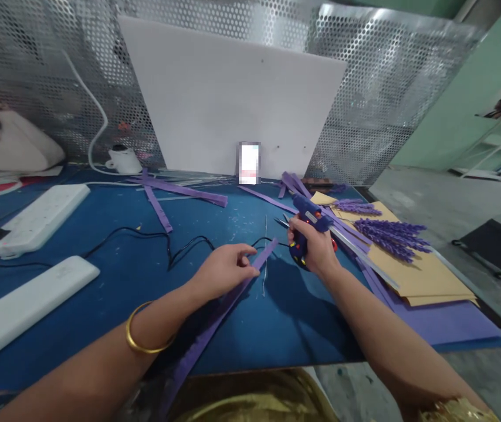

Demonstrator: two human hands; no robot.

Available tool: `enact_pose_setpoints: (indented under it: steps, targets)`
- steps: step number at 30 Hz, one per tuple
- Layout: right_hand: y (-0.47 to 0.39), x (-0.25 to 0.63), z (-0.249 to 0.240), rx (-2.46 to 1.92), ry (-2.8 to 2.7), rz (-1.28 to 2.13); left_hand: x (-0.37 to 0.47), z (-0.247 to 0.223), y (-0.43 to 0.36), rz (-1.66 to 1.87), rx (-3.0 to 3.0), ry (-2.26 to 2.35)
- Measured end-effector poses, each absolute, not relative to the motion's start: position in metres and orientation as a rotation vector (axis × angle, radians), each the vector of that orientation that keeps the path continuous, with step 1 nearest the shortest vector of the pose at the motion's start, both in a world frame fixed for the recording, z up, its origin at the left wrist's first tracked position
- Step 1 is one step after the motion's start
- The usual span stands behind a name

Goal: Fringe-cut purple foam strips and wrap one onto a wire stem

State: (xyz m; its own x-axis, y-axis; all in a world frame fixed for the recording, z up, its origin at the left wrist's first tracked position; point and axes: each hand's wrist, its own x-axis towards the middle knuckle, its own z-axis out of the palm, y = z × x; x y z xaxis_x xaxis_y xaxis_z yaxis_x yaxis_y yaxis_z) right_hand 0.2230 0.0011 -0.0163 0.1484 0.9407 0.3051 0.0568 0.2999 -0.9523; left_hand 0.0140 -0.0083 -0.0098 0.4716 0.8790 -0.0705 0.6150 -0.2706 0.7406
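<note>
My left hand (226, 271) pinches a long purple paper strip (215, 322) near its upper end. The strip slants across the blue table and hangs over its front edge. In my right hand (316, 249) is a dark blue hot glue gun (310, 211), its nozzle pointing away toward the back. Between my hands a thin pale wire (265, 258) lies on the table, close to the strip's tip. Pointed metal blades (282, 221), perhaps scissors, show beside my right hand; the rest of them is hidden behind it.
Purple flower sprigs (393, 234) rest on tan paper sheets (430, 275) at the right. More purple strips (180, 190) lie at the back. White power strips (34, 305) occupy the left, with a black cord (145, 234) crossing the table. A phone (249, 164) leans against a white board (241, 99).
</note>
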Motion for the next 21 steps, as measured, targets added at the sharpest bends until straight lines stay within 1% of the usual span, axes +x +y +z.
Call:
enact_pose_setpoints:
  steps: [4, 7, 11, 18, 21]
  targets:
    - [0.002, 0.224, -0.017, -1.063, -1.123, 0.941, 0.017, -0.004, -0.009, 0.759, 1.474, 1.026]
    - [-0.002, 0.220, -0.016, -1.064, -1.098, 1.029, 0.019, -0.004, -0.011, 0.862, 1.342, 0.947]
    - [-0.007, 0.213, -0.013, -1.023, -1.073, 1.126, 0.022, -0.009, -0.013, 0.838, 1.295, 0.928]
    - [-0.011, 0.206, -0.015, -0.995, -1.099, 1.158, 0.026, -0.015, -0.017, 0.710, 1.310, 0.907]
    - [-0.013, 0.202, -0.018, -1.019, -1.159, 1.147, 0.028, -0.016, -0.016, 0.804, 1.325, 0.908]
